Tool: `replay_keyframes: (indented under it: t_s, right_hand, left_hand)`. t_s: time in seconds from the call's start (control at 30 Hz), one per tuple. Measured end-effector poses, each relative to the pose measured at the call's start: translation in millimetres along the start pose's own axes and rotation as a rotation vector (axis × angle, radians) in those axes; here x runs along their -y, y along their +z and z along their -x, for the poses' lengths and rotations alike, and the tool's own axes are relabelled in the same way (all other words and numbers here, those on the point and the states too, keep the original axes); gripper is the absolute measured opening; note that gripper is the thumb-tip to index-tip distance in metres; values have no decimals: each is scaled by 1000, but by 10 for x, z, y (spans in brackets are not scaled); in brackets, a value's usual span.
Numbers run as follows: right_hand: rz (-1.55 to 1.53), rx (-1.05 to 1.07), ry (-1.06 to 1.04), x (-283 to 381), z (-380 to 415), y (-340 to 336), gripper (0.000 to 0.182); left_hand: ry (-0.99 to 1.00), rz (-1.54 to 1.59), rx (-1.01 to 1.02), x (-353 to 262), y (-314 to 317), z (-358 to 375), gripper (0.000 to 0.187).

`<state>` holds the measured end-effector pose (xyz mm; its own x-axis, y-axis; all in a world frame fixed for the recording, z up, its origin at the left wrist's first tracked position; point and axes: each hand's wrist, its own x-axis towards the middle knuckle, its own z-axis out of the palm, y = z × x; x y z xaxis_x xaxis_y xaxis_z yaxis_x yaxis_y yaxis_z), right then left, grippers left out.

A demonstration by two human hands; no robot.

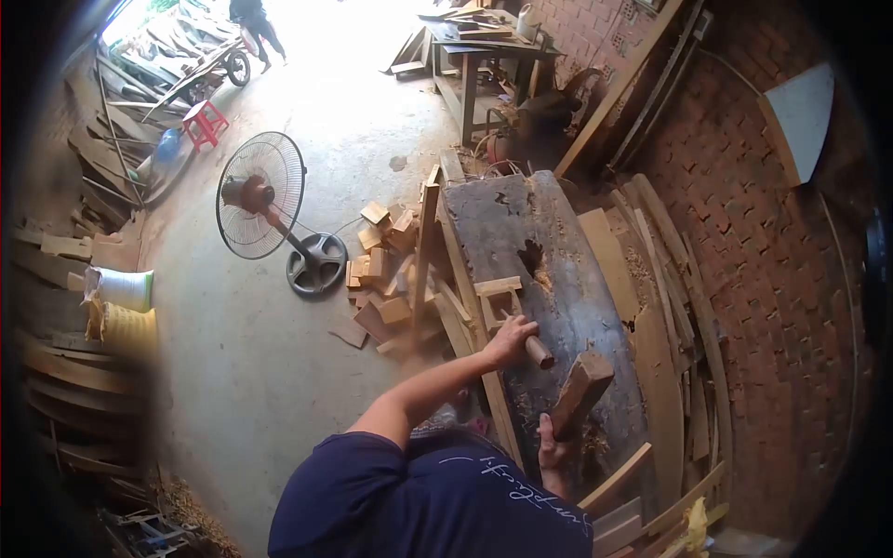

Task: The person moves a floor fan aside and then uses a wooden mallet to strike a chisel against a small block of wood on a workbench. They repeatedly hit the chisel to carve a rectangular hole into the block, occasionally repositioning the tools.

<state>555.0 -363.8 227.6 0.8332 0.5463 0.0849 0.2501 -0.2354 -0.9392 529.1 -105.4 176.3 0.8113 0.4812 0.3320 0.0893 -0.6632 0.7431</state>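
My left hand (512,342) is closed around a round wooden-handled chisel (539,352), whose handle end points to the right. The blade is hard to make out behind my fingers. Just beyond that hand, a small light wooden piece (499,286) lies at the left side of the thick, worn workbench (586,256). Nearer to my body, my right hand (554,448) grips a wooden mallet (583,391). Its blocky head is tilted up, over the bench and apart from the chisel handle.
Cut wood blocks (377,265) are heaped on the floor left of the bench. A standing fan (263,195) is further left. Long boards (665,279) lean along the bench's right side, beside a brick wall (772,307). Far back, a person (251,23) stands near a cart.
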Motion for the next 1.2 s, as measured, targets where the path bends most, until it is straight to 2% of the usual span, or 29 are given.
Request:
replay_keyframes:
  t_s: [0.07,0.13,0.17,0.2,0.27,0.3,0.33,0.4,0.43,0.53,0.6,0.67,0.73,0.8,0.87,0.93,0.97,1.0,1.07,1.1,1.13,1.2]
  right_hand:
    - [5,-74,-71,-23,-13,33,35]
    - [-39,110,286,470,-166,79,34]
    - [-116,91,268,604,-217,65,31]
    - [-111,98,271,628,-211,36,31]
    - [-221,27,88,658,-239,39,43]
    - [-224,6,47,666,-218,32,38]
    - [-225,8,43,609,-225,41,38]
    - [-63,142,133,367,-291,104,33]
    - [42,148,77,270,-352,156,31]
    - [14,169,123,489,-349,89,31]
    - [8,128,61,544,-331,98,31]
    - [-149,58,-28,506,-263,99,31]
    - [-188,62,-2,492,-312,158,31]
    - [-97,204,253,454,-326,168,30]
    - [-92,205,200,518,-299,108,29]
    - [-208,73,77,659,-241,105,30]
    - [-264,91,44,526,-220,98,32]
    - [-264,94,49,470,-238,111,32]
    - [-60,264,248,403,-274,113,35]
    - [-100,301,305,398,-297,106,36]
    - [-99,303,306,453,-311,110,36]
    - [-200,166,235,572,-295,85,27]
  left_hand:
    - [-14,6,-9,-29,-40,-66,36]
    - [-38,2,33,-91,-135,-134,36]
    - [-141,15,130,-120,-189,-161,38]
    - [-149,18,127,-127,-187,-154,38]
    - [-161,45,128,-110,-241,-232,39]
    - [-158,42,125,-81,-246,-266,39]
    - [-158,46,130,-53,-249,-295,38]
    - [-159,53,128,-17,-233,-336,38]
    - [-178,62,136,-6,-225,-353,38]
    - [-180,72,85,15,-260,-377,39]
    - [-140,107,112,105,-242,-439,38]
    - [-103,111,71,68,-282,-384,36]
    - [-100,93,123,92,-313,-421,34]
    - [-82,122,100,110,-335,-444,34]
    - [-116,185,112,125,-358,-416,33]
    - [-131,164,125,144,-389,-399,33]
    - [-143,147,135,145,-397,-404,33]
    - [-148,147,137,123,-421,-400,33]
    - [-135,154,161,86,-431,-396,32]
    - [-77,144,153,113,-410,-400,31]
    - [-80,145,152,89,-447,-428,31]
    - [-72,145,183,44,-527,-457,31]
